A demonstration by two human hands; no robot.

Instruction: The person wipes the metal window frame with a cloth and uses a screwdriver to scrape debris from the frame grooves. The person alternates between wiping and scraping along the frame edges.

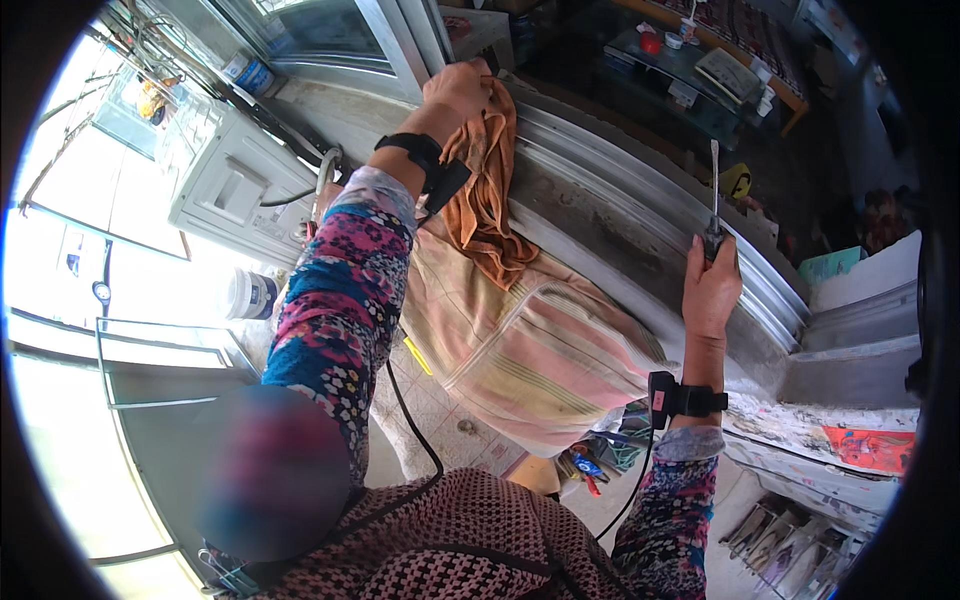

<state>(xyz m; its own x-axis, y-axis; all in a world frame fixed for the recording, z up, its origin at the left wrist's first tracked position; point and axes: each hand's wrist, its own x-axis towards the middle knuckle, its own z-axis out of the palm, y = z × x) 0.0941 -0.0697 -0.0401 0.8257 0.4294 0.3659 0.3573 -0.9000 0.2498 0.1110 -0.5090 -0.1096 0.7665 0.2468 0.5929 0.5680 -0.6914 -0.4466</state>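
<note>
My left hand [459, 91] grips the top of a crumpled orange-brown cloth [484, 202] against the upright aluminium window frame [397, 46]. The cloth hangs down over the sill's edge. In my right hand [709, 289] is a flat-bladed screwdriver [715, 176], its dark handle in my fist and its blade pointing away from me. That hand is beside the aluminium window track [622, 161], which runs along the dusty sill [585, 217]. Whether it touches the track I cannot tell.
A striped cloth [555, 352] drapes something below the sill. To the left are an air-conditioner outdoor unit [236, 184] and a white bucket [251, 294]. Hand tools [589, 465] lie low near my body. Inside the window stands a glass table [675, 82]. Cables hang from my wrist straps.
</note>
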